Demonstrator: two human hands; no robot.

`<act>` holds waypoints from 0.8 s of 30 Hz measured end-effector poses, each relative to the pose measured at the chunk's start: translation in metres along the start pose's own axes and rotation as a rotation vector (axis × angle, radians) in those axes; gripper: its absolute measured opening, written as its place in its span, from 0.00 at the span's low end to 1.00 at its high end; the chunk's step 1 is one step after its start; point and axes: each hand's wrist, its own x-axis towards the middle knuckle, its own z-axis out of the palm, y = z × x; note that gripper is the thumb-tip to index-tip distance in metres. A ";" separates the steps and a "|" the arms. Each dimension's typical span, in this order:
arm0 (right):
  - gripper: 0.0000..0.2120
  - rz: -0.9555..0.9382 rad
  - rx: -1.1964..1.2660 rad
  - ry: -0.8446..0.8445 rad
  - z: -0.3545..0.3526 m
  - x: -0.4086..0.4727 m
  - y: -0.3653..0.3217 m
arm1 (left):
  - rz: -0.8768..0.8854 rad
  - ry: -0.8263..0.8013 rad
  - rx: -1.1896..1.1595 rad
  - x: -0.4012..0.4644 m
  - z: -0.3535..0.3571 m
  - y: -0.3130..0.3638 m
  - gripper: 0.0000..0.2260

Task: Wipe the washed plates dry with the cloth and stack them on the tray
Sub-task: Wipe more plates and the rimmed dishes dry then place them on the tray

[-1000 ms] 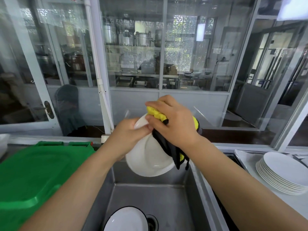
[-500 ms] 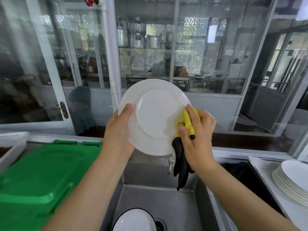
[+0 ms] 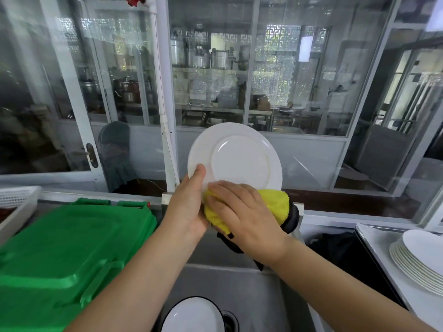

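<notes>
Above the steel sink (image 3: 239, 283), the left hand (image 3: 189, 207) grips a white plate (image 3: 236, 156). The right hand (image 3: 244, 216), fingers (image 3: 223, 195) flat, presses a yellow cloth (image 3: 273, 202) against it. Glass partitions (image 3: 287, 80) stand behind the sink.

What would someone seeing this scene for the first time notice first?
A white plate held upright above the steel sink, its underside facing the camera: the left hand grips its lower left rim while the right hand presses a yellow cloth against its bottom edge. A big green plastic lid fills the left side, and a stack of white plates sits on a tray at the far right.
</notes>
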 end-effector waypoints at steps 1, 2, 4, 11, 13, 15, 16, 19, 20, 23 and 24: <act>0.17 -0.046 0.001 -0.012 0.000 -0.002 0.002 | 0.003 -0.002 0.000 0.000 -0.002 0.001 0.13; 0.15 -0.077 0.005 -0.017 0.000 -0.006 0.003 | 0.011 -0.010 -0.004 0.000 -0.003 0.002 0.13; 0.15 -0.110 0.019 -0.016 -0.001 -0.013 0.008 | 0.045 -0.024 0.004 -0.001 -0.006 0.007 0.13; 0.18 0.239 0.105 0.125 -0.012 -0.035 0.025 | 0.193 0.036 0.066 -0.001 -0.022 0.027 0.09; 0.21 0.355 0.111 0.119 -0.018 -0.027 0.031 | 0.219 0.032 0.119 -0.003 -0.030 0.029 0.08; 0.18 0.394 0.110 0.086 -0.023 -0.012 0.036 | 0.242 0.039 0.162 -0.005 -0.036 0.029 0.05; 0.17 0.394 0.109 0.066 -0.025 -0.002 0.038 | 0.254 0.045 0.179 -0.006 -0.038 0.028 0.05; 0.15 0.382 0.131 0.027 -0.024 0.030 0.032 | 0.266 0.033 0.233 -0.010 -0.038 0.022 0.04; 0.15 0.374 0.138 0.029 -0.021 0.039 0.027 | 0.264 0.020 0.245 -0.011 -0.038 0.020 0.04; 0.14 0.312 0.159 0.029 -0.010 0.057 0.003 | 0.274 0.015 0.259 -0.010 -0.043 0.020 0.05; 0.14 0.279 0.175 0.023 -0.005 0.058 -0.006 | 0.279 0.023 0.258 -0.010 -0.046 0.024 0.05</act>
